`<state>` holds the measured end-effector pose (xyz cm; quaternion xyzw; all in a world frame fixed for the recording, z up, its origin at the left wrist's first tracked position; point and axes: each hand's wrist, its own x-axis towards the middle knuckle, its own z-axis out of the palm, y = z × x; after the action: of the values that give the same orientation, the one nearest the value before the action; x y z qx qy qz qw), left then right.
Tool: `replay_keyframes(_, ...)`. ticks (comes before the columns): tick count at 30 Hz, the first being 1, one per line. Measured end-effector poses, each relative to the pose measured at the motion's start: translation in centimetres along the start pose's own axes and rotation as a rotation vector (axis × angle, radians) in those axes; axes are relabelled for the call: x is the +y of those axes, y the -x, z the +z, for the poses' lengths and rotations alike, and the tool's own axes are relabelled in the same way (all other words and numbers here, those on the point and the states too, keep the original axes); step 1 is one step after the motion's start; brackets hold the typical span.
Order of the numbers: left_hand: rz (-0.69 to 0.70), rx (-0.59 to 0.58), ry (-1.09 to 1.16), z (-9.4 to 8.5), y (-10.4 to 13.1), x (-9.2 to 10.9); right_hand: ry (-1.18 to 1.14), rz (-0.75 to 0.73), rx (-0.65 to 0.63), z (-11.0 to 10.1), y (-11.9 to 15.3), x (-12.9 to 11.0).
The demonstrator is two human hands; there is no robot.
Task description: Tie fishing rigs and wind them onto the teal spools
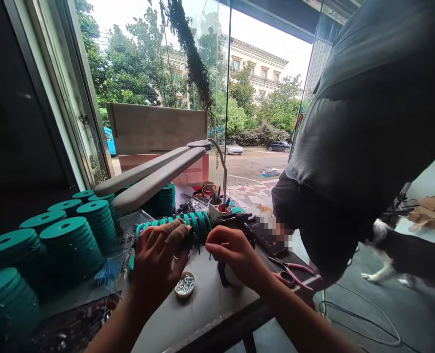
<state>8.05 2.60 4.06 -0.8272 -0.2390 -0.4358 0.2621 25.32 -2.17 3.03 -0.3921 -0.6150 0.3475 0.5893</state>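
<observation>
My left hand (pixel 162 252), with tan tape around some fingers, is bent in front of a row of teal ring-like spools (pixel 202 224). Its fingertips meet near a small dark part, and whatever they hold is too hidden to name. Just to the right, my right hand (pixel 237 252) has thumb and forefinger pinched together; what lies between them is too small to make out. A dark device (pixel 239 221) is behind the right hand. Below the left hand sits a small round dish (pixel 184 285) of pale beads on the white tabletop (pixel 203 314).
Several large teal spools (pixel 70 245) crowd the left side. A folding lamp arm (pixel 162 171) crosses above the table. Pink-handled pliers (pixel 298 274) and scissors (pixel 284 278) lie at right. A person (pixel 350 122) stands close by at right; a dog (pixel 404 255) is behind them.
</observation>
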Motion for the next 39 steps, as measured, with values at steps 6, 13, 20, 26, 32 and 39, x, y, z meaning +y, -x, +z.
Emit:
replay_keyframes(6,-0.040,-0.018,-0.007,0.1,-0.9,0.1,-0.114,0.131,-0.032,1.9,1.4,0.0)
replay_keyframes(13,0.038,-0.119,-0.005,-0.1,-2.5,-0.3,-0.366,0.178,-0.022,2.4,0.8,-0.4)
replay_keyframes(20,0.089,-0.152,0.069,0.3,-3.1,-1.0,-0.341,0.115,-0.044,1.7,0.6,-0.5)
replay_keyframes(26,0.022,-0.171,0.084,0.3,-3.1,-0.7,-0.290,0.057,-0.062,1.5,0.4,-0.3)
replay_keyframes(32,0.057,-0.175,0.093,0.0,-3.1,-0.8,-0.350,0.154,-0.075,1.4,0.3,-0.5)
replay_keyframes(39,0.093,-0.145,0.052,0.2,-3.0,-0.9,-0.326,0.081,-0.088,1.2,0.0,0.1)
